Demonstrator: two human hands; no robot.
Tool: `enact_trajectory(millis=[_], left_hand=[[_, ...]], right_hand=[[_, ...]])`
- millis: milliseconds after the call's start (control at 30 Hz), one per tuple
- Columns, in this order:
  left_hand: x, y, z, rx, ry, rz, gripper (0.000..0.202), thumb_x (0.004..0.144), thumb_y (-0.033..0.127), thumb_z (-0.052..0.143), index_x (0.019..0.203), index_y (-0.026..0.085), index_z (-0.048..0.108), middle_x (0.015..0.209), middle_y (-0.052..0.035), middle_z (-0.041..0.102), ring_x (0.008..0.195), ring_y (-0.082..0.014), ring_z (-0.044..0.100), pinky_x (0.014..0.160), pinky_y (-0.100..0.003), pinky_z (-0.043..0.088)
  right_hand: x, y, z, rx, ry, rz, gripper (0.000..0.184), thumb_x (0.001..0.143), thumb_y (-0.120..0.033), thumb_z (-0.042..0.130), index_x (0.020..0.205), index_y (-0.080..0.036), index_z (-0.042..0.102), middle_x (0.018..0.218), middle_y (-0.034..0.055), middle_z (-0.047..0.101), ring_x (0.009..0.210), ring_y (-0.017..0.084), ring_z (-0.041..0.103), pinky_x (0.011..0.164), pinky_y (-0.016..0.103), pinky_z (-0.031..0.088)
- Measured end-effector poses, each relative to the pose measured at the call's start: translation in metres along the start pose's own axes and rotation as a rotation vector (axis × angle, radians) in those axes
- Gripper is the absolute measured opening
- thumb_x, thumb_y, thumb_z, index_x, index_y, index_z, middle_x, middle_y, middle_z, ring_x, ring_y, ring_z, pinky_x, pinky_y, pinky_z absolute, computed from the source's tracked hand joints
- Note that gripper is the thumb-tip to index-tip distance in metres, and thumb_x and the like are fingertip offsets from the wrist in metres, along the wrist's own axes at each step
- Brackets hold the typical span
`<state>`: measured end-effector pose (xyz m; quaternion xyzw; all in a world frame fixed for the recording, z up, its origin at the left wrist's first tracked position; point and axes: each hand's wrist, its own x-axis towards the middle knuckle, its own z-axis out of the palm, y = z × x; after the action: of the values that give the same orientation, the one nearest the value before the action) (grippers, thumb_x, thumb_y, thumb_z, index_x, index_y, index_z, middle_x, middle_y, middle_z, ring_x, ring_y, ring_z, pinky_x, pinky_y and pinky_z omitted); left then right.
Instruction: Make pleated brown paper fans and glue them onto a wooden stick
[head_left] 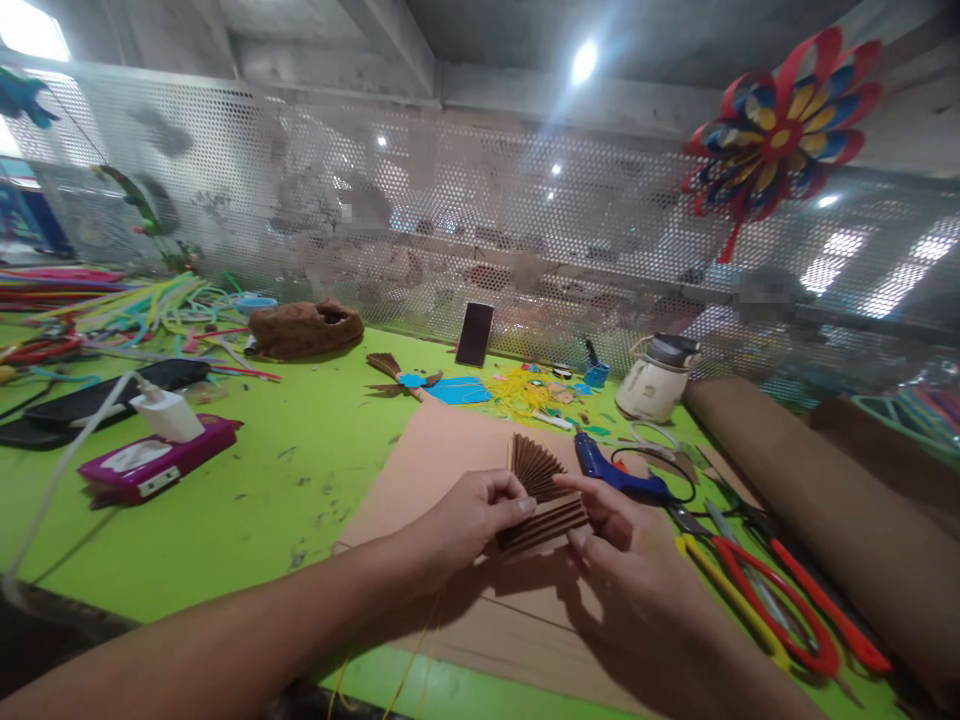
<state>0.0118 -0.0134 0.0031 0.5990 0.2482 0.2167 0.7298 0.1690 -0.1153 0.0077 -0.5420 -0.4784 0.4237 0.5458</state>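
Both my hands hold a brown pleated paper fan (541,493) just above a tan cardboard sheet (450,440) on the green table (247,500). My left hand (471,515) pinches the folded strip at its left end, fingers curled closed. My right hand (611,520) grips the right side, its index finger stretched along the top of the pleats. The fan's upper part spreads open; the lower part stays stacked.
A blue glue gun (611,470) and red and yellow scissors (772,600) lie right of my hands. A brown paper roll (817,500) runs along the right. A pink box with a white charger (157,455), a phone (475,334), a white pot (654,380) and paper scraps surround the sheet.
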Motion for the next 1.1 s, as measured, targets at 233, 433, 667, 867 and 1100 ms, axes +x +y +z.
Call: enact_trajectory(millis=[233,433,667,867,1100], left_hand=[[-0.005,0.0,0.003,-0.04,-0.016,0.001,0.025,0.072,0.035,0.068,0.072,0.015,0.053,0.069,-0.0036,0.058,0.066,-0.0143,0.052,0.061,-0.028,0.038],[-0.005,0.002,0.003,0.004,-0.025,-0.031,0.025,0.073,0.037,0.066,0.072,0.016,0.052,0.066,-0.0009,0.056,0.06,-0.012,0.049,0.055,-0.024,0.034],[-0.002,0.002,-0.002,0.045,-0.082,-0.044,0.025,0.074,0.038,0.065,0.074,0.016,0.052,0.068,-0.0012,0.056,0.062,-0.0123,0.049,0.058,-0.025,0.035],[-0.001,0.004,-0.002,0.104,-0.095,-0.024,0.024,0.077,0.037,0.063,0.075,0.015,0.053,0.068,-0.0004,0.055,0.061,-0.0112,0.047,0.058,-0.025,0.034],[-0.005,0.008,0.0,0.163,-0.143,-0.012,0.028,0.076,0.041,0.064,0.079,0.016,0.051,0.063,0.001,0.053,0.058,-0.0104,0.046,0.054,-0.025,0.032]], right_hand=[[0.0,-0.002,-0.003,0.052,0.024,0.049,0.029,0.078,-0.033,0.066,0.105,-0.023,0.063,0.091,0.0056,0.067,0.083,0.021,0.06,0.071,0.033,0.045],[-0.006,-0.008,0.008,0.357,0.058,0.169,0.025,0.082,-0.044,0.059,0.09,-0.021,0.065,0.083,0.005,0.066,0.074,0.02,0.06,0.064,0.031,0.045],[-0.002,-0.005,-0.002,0.07,-0.022,0.088,0.023,0.075,-0.041,0.068,0.084,-0.02,0.069,0.078,0.004,0.065,0.069,0.016,0.055,0.06,0.027,0.041],[0.0,-0.001,-0.006,-0.015,-0.021,0.049,0.018,0.079,-0.035,0.066,0.077,-0.017,0.066,0.072,0.0025,0.062,0.065,0.014,0.051,0.058,0.027,0.038],[0.002,0.0,-0.008,-0.089,-0.026,-0.001,0.021,0.078,-0.036,0.066,0.076,-0.015,0.067,0.071,0.0034,0.06,0.064,0.014,0.049,0.059,0.028,0.038]])
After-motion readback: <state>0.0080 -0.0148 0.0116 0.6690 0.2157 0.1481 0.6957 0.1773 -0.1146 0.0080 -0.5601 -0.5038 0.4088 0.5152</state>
